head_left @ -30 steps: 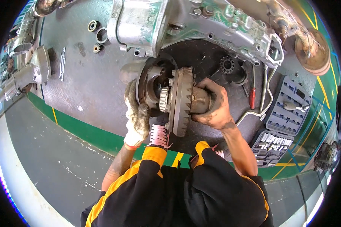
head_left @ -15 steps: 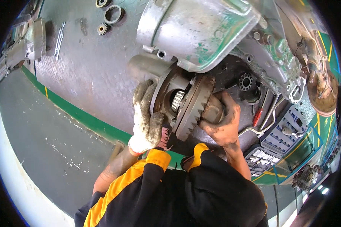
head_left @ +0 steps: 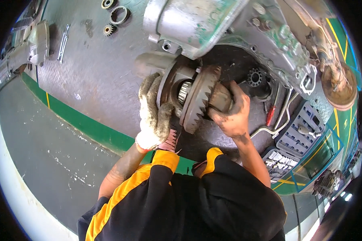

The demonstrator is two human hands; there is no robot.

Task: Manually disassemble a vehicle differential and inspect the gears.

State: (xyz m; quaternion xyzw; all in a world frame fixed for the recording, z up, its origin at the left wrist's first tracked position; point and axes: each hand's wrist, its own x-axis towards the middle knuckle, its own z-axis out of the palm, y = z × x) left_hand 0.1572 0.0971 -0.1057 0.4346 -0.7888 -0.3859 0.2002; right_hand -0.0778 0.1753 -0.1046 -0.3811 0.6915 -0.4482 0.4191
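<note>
Differential gear assembly (head_left: 197, 98) held between both hands, just below grey housing (head_left: 197, 24); gloved left hand (head_left: 153, 112) clasps its left flange; bare right hand (head_left: 231, 114) grips its right hub; checker-plate floor (head_left: 92, 76) beneath.

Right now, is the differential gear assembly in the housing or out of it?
Out: both hands hold the differential gear assembly clear below the housing.
</note>
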